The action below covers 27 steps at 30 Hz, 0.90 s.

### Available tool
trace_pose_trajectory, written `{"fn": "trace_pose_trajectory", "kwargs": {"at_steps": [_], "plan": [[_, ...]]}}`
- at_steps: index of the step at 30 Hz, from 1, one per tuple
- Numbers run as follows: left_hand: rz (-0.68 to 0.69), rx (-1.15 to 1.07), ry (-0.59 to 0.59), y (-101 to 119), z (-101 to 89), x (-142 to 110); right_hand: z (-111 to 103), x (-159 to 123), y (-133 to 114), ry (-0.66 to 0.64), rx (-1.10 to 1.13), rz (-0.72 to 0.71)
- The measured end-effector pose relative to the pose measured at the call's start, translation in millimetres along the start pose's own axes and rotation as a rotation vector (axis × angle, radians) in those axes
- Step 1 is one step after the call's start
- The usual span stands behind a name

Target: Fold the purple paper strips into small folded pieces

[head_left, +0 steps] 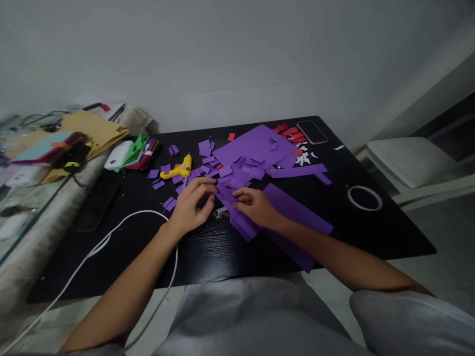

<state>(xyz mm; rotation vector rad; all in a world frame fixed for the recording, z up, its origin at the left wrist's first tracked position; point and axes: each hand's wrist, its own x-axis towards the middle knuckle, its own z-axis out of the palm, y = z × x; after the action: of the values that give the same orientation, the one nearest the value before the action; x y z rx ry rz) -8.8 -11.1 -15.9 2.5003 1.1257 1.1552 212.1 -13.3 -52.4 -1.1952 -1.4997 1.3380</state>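
Observation:
My left hand (193, 203) is curled at the upper end of a purple paper strip (226, 197), its fingertips and thumb close together on it. My right hand (257, 206) pinches the strip farther right, fingers bent over the purple paper. The strip slants down toward me, and my right hand hides part of it. Under and between my hands lies a pair of scissors (220, 212), mostly covered. Small folded purple paper pieces (225, 171) are heaped just beyond my fingers. A yellow glue gun (178, 170) lies past my left hand.
A large purple sheet (248, 143), red paper scraps (291, 133) and a phone (311, 132) lie at the back. Another purple sheet (297, 210) sits under my right forearm. At right is a white ring (364, 198); a white cable (129, 216) crosses the left side.

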Motion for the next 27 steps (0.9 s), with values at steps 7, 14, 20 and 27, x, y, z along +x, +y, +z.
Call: {"fn": "trace_pose_trajectory", "kwargs": {"at_steps": [7, 14, 20, 27], "plan": [[-0.121, -0.188, -0.166, 1, 3.2, 1, 3, -4, -3, -0.029, -0.012, -0.062], [-0.115, -0.17, -0.081, 3, 4.7, -2, 3, -1, 0, -0.076, 0.061, -0.049], [-0.016, -0.141, -0.027, 8, 2.3, -2, 2, -1, -1, -0.2, 0.206, 0.027], [-0.257, -0.453, 0.072, 9, 20.1, -9, 1, 2, -5, -0.068, 0.3, 0.066]]}}
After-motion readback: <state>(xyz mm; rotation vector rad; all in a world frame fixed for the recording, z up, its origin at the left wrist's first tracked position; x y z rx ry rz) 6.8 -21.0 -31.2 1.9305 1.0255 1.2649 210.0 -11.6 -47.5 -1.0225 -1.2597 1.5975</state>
